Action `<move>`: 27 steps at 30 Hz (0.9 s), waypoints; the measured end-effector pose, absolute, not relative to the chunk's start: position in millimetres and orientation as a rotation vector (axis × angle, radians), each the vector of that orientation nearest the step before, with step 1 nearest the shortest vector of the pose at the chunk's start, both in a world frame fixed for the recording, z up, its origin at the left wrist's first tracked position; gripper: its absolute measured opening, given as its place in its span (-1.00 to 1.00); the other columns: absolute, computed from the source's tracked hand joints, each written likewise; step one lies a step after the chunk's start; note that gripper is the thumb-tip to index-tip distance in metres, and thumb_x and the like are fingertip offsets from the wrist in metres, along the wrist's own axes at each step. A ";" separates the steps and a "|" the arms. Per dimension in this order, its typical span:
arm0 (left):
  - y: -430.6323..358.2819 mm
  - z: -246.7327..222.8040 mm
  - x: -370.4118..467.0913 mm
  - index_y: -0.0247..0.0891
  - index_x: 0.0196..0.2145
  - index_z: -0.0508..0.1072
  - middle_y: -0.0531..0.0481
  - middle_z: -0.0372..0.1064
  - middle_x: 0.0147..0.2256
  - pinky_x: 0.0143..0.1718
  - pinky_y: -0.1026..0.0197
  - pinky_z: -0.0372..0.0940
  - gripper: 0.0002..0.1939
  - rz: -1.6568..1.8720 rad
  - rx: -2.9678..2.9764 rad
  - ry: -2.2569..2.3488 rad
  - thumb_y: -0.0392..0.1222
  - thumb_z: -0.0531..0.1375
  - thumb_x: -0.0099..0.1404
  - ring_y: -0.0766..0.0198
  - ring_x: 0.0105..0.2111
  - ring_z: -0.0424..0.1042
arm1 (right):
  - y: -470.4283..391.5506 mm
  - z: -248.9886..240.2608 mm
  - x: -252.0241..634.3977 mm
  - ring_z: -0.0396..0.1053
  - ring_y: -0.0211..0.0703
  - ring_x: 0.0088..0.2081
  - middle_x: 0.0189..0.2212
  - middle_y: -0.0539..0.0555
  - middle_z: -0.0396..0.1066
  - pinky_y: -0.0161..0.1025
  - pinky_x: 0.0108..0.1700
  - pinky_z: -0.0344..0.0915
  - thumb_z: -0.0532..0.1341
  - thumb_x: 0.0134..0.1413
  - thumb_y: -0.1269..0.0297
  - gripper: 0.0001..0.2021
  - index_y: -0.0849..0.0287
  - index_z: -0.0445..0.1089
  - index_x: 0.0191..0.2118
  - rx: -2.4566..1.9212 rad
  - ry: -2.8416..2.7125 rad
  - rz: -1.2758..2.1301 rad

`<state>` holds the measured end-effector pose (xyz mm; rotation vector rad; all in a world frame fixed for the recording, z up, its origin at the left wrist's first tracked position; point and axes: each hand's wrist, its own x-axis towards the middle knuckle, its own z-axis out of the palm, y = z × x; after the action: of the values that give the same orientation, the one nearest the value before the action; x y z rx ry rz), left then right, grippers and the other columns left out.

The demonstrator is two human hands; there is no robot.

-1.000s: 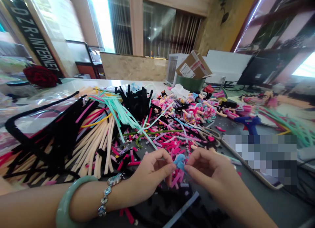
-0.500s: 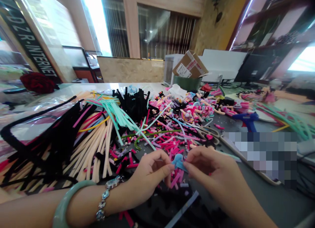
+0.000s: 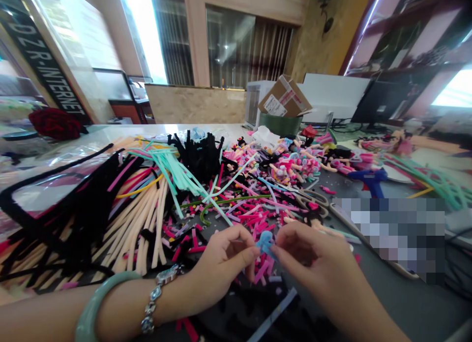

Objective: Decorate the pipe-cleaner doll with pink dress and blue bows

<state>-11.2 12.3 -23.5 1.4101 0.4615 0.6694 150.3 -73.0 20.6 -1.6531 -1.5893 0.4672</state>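
Between my two hands is a small piece of light-blue pipe cleaner (image 3: 265,241), bent into a little loop or bow. My left hand (image 3: 225,263) pinches its left side between thumb and fingertips. From the right, my right hand (image 3: 313,256) grips the other side with thumb and forefinger. Under and beyond the hands lie many short pink pipe cleaner pieces (image 3: 252,216), with black and lilac bits among them. A strip of grey-lilac pipe cleaner (image 3: 275,312) lies on the dark table below the hands.
To the left spread bundles of beige pipe cleaners (image 3: 142,219), black ones (image 3: 88,204) and mint ones (image 3: 177,167). Scissors (image 3: 313,198), a blue glue gun (image 3: 369,177) and a pixelated flat device (image 3: 394,238) lie to the right. Small pink figures (image 3: 295,165) are heaped farther back.
My right hand's fingers have shifted slightly on the light-blue piece, which now looks more curled. My left hand keeps its pinch almost in place.
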 end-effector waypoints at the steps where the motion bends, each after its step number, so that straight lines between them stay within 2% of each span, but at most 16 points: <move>1: 12.3 -23.6 -11.3 -0.30 -0.40 0.29 0.10 0.31 -0.62 -0.52 0.33 0.19 -0.79 0.668 1.413 0.460 -0.13 0.20 0.25 0.38 -0.60 0.34 | -72.8 20.6 150.2 0.28 -0.35 -0.55 -0.59 -0.12 0.36 -0.45 -0.50 0.20 0.19 0.01 0.44 -0.90 0.09 0.35 -0.45 -1.656 -1.603 0.456; 12: 12.0 -23.7 -11.5 -0.30 -0.41 0.29 0.11 0.30 -0.62 -0.49 0.32 0.20 -0.81 0.646 1.411 0.455 -0.15 0.20 0.25 0.40 -0.60 0.32 | -72.8 21.5 151.9 0.31 -0.28 -0.50 -0.54 -0.08 0.40 -0.36 -0.43 0.21 0.17 0.06 0.42 -0.90 0.08 0.35 -0.41 -1.748 -1.738 0.272; 21: 12.7 -24.3 -11.4 -0.30 -0.41 0.28 0.12 0.29 -0.60 -0.49 0.31 0.21 -0.80 0.657 1.418 0.446 -0.14 0.20 0.26 0.39 -0.59 0.33 | -72.3 21.5 153.4 0.34 -0.28 -0.47 -0.51 -0.08 0.41 -0.37 -0.42 0.24 0.16 0.07 0.41 -0.91 0.06 0.34 -0.37 -1.758 -1.748 0.287; 24: 12.7 -24.0 -11.9 -0.30 -0.41 0.27 0.11 0.30 -0.60 -0.46 0.31 0.22 -0.80 0.699 1.434 0.467 -0.14 0.18 0.27 0.39 -0.58 0.34 | -72.7 20.3 153.0 0.37 -0.27 -0.46 -0.45 -0.06 0.42 -0.35 -0.42 0.27 0.15 0.10 0.35 -0.92 0.06 0.32 -0.25 -1.733 -1.671 0.353; 27: 12.6 -23.3 -12.1 -0.29 -0.42 0.25 0.11 0.31 -0.60 -0.46 0.31 0.22 -0.79 0.731 1.433 0.493 -0.14 0.18 0.28 0.39 -0.58 0.34 | -73.3 19.5 152.5 0.38 -0.27 -0.47 -0.37 -0.02 0.43 -0.32 -0.42 0.28 0.13 0.14 0.27 -0.82 0.05 0.24 -0.12 -1.709 -1.591 0.425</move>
<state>-12.1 12.6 -23.3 1.4335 0.4934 0.7312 152.5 -73.3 19.5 -1.7087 -1.5906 0.4247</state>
